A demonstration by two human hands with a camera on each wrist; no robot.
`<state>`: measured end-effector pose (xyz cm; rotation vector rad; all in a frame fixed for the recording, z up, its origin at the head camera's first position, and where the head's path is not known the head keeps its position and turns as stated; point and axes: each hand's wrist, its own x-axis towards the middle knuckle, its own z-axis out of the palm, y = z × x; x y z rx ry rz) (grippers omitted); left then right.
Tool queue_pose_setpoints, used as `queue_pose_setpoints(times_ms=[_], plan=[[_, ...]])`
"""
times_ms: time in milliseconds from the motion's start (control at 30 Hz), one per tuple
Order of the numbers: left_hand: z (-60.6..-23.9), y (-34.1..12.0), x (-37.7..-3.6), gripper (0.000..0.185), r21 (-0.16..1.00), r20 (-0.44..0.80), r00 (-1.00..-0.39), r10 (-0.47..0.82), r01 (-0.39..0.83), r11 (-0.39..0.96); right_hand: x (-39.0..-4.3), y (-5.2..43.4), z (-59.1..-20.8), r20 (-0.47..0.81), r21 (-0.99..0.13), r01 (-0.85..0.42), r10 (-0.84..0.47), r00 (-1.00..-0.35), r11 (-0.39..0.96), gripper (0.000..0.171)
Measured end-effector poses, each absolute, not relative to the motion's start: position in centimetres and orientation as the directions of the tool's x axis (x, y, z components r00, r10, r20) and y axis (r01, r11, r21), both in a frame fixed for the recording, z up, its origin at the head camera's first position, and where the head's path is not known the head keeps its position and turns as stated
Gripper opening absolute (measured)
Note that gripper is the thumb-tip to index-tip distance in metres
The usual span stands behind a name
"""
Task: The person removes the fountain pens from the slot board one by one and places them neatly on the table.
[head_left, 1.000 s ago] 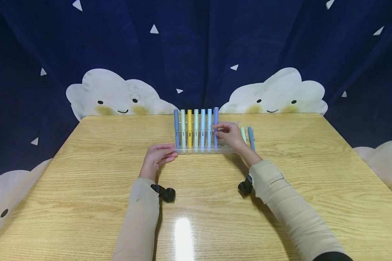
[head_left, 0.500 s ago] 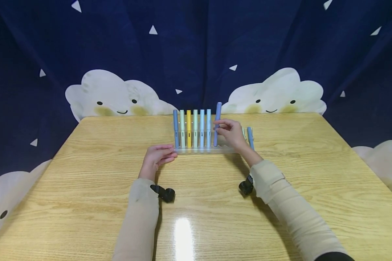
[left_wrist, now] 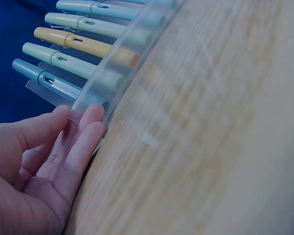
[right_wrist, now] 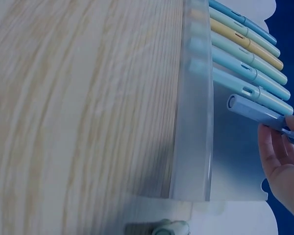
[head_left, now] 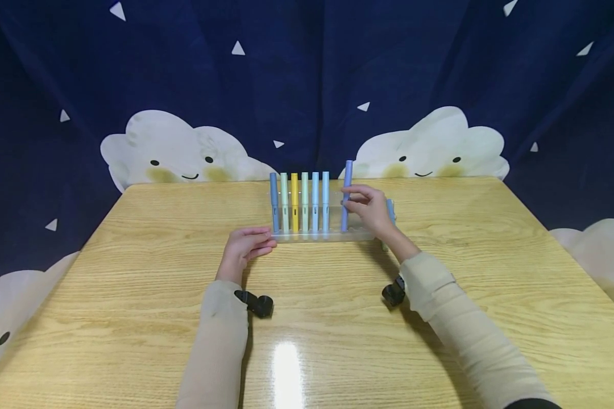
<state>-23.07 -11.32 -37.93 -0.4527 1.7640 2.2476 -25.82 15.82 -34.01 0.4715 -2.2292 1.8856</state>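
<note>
A clear plastic pen rack (head_left: 307, 236) stands on the table with several capped pens upright in a row: blue, pale green, yellow (head_left: 294, 199) and light blue (head_left: 326, 199). My left hand (head_left: 247, 245) holds the rack's left end; in the left wrist view the thumb and fingers (left_wrist: 85, 152) pinch its corner. With thumb and fingertips, my right hand (head_left: 370, 210) pinches a periwinkle-blue pen (head_left: 348, 173), which stands higher than the row and leans slightly. In the right wrist view its lower end (right_wrist: 232, 102) is clear of the rack's front ledge (right_wrist: 193, 147).
Past the rack's right end, a blue pen (head_left: 391, 209) lies partly hidden behind my right hand. The end of another pen (right_wrist: 171, 227) shows on the table in the right wrist view. A dark blue curtain (head_left: 297, 74) with clouds hangs behind the table.
My right hand has raised the periwinkle-blue pen from its place beside the light blue pen and moved it to the right. My left hand stays at the rack's end.
</note>
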Motion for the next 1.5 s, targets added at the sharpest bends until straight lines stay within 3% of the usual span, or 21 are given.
queue_pose_setpoints(times_ms=[700,1267,1500], plan=[[-37.8,-11.5,-22.9,0.032,0.9,-0.374,-0.927,0.003,-0.364,-0.24,-25.2,19.3,-33.6,0.377,-0.904,-0.391,-0.108,-0.92,0.172,0.025],[-37.8,-11.4,-22.9,0.032,0.898,-0.381,-0.925,-0.001,-0.369,-0.241,-24.8,23.3,-33.8,0.294,-0.914,-0.303,-0.073,-0.953,0.27,0.025],[-37.8,-11.2,-23.0,0.032,0.895,-0.392,-0.92,-0.008,-0.379,-0.237,-25.1,24.9,-34.1,0.225,-0.918,-0.241,-0.087,-0.97,0.315,0.033]])
